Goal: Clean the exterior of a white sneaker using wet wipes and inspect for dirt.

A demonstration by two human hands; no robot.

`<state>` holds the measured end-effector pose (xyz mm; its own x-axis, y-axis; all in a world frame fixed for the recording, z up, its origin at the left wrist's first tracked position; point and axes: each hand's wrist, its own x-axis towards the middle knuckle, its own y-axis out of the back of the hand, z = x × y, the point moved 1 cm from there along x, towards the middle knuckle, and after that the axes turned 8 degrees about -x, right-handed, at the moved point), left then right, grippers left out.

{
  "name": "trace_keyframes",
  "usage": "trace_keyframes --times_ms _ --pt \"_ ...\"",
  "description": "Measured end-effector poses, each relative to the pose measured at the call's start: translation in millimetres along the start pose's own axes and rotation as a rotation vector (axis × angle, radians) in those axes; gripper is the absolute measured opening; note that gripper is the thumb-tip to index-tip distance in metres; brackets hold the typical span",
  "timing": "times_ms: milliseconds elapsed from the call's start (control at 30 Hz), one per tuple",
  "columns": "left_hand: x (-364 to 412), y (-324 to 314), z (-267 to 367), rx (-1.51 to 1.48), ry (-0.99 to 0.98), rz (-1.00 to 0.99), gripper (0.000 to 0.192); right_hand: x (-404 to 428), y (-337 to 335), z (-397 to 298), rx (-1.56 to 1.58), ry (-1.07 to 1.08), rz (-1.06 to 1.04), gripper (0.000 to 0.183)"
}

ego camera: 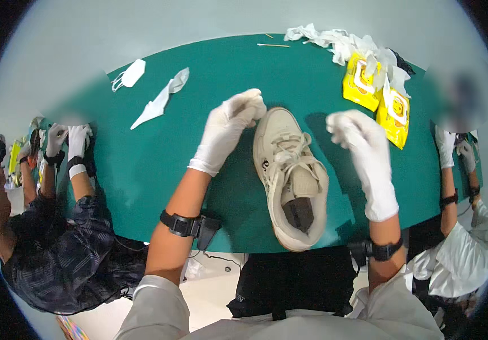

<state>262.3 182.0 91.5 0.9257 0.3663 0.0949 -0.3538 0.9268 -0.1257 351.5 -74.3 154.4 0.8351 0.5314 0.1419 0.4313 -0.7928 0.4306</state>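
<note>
A cream-coloured lace-up sneaker (pixel 288 170) rests on the green tabletop in front of me, its toe pointing away and its heel by the near edge. Its laces (pixel 293 153) are tied over the tongue, and dark lettering marks the left side. My left hand (pixel 237 114), in a white glove, is curled beside the toe; whether something white is pinched in it is unclear. To the right of the shoe my gloved right hand (pixel 361 136) is raised over the table with its fingers drawn together and nothing visible in them.
Two yellow wipe packs (pixel 361 83) lie at the back right beside crumpled white wipes (pixel 341 42). A cotton swab (pixel 273 45) is at the far edge. At left are a white face mask (pixel 134 74) and a wipe (pixel 161 100). Gloved co-workers (pixel 78 140) sit on both sides.
</note>
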Motion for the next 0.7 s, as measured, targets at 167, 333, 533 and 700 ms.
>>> trace_keyframes --times_ms 167,333,533,700 --pt "11.5 -9.5 -22.4 0.098 0.006 -0.032 0.032 47.9 -37.5 56.2 -0.123 0.121 -0.237 0.022" --pt "7.2 -1.4 -32.1 0.092 -0.148 -0.057 0.026 59.6 -34.7 69.6 -0.023 -0.058 -0.406 0.042" --pt "7.7 -2.6 -22.9 0.112 -0.125 -0.083 0.024 63.6 -36.0 82.4 0.199 -0.113 -0.449 0.053" --pt "4.5 -4.0 -15.6 0.096 -0.164 -0.048 0.024 64.3 -39.6 88.9 0.264 -0.174 -0.457 0.048"
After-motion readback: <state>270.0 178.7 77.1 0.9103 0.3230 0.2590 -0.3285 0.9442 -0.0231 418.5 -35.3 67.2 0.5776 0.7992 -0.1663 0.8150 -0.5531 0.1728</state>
